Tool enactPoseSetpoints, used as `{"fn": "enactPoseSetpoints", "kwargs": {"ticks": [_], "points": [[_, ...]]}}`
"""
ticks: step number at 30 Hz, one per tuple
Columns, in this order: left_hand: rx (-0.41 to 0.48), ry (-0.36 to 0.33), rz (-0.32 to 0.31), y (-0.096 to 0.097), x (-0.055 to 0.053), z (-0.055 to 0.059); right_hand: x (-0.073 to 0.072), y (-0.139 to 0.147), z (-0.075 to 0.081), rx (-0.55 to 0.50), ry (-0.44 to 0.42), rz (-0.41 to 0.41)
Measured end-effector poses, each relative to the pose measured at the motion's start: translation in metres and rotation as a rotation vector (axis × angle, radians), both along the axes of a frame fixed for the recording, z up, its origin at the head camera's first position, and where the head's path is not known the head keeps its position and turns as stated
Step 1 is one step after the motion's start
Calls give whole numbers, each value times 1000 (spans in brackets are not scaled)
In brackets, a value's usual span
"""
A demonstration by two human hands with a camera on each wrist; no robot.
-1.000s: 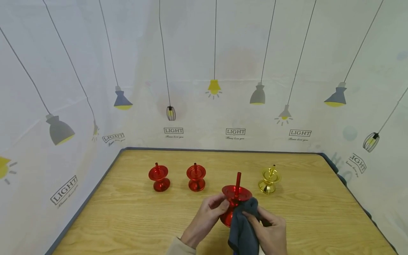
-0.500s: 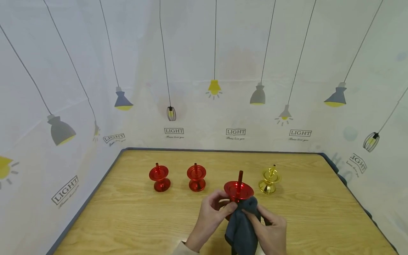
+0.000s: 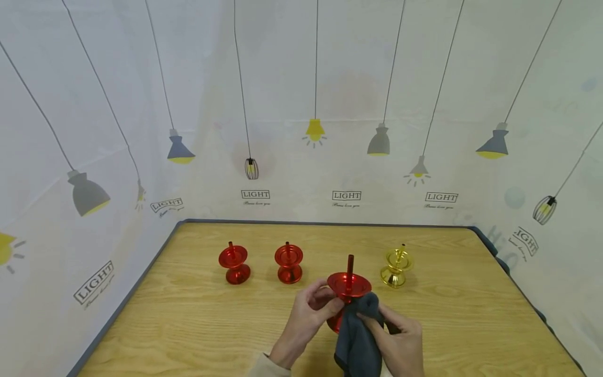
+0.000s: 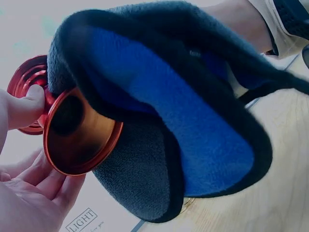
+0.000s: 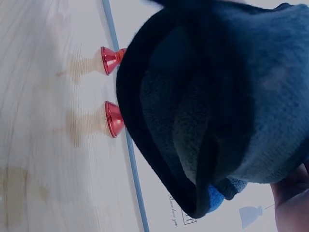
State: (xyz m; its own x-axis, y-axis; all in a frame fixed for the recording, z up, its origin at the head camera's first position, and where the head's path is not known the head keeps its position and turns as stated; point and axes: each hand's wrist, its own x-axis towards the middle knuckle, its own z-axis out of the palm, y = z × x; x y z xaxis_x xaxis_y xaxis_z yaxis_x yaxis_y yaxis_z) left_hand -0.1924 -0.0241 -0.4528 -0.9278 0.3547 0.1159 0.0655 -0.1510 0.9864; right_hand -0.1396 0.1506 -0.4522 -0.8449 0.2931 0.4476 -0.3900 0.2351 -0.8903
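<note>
A red metal candle holder [image 3: 349, 284] with a dish and a thin upright stem is held off the table by my left hand [image 3: 303, 319], thumb and fingers about its waist. My right hand [image 3: 400, 340] pinches a grey-blue cloth [image 3: 359, 335] and presses it against the holder's right side below the dish. In the left wrist view the holder's hollow base [image 4: 82, 135] faces the camera, and the cloth's bright blue underside [image 4: 193, 125] hangs beside it. Cloth fills most of the right wrist view and hides the holder there.
Two more red candle holders [image 3: 237, 265] [image 3: 289, 263] stand toward the back left of the wooden table [image 3: 198, 324]. A gold candle holder [image 3: 395, 267] stands behind my right hand. White printed curtains [image 3: 282, 78] border the table.
The held candle holder rises slightly, then comes back down and left. My left thumb shifts a little along its waist, while the right hand keeps the cloth against it.
</note>
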Motion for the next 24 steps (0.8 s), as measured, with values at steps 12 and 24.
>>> {"fn": "enactPoseSetpoints", "kwargs": {"ticks": [12,24], "points": [[57,-18,-49,-1,-1,-5,2,0,0,-34,-21,3],[133,2,-130,-3,-4,-10,0,-3,-6,4,54,18]]}}
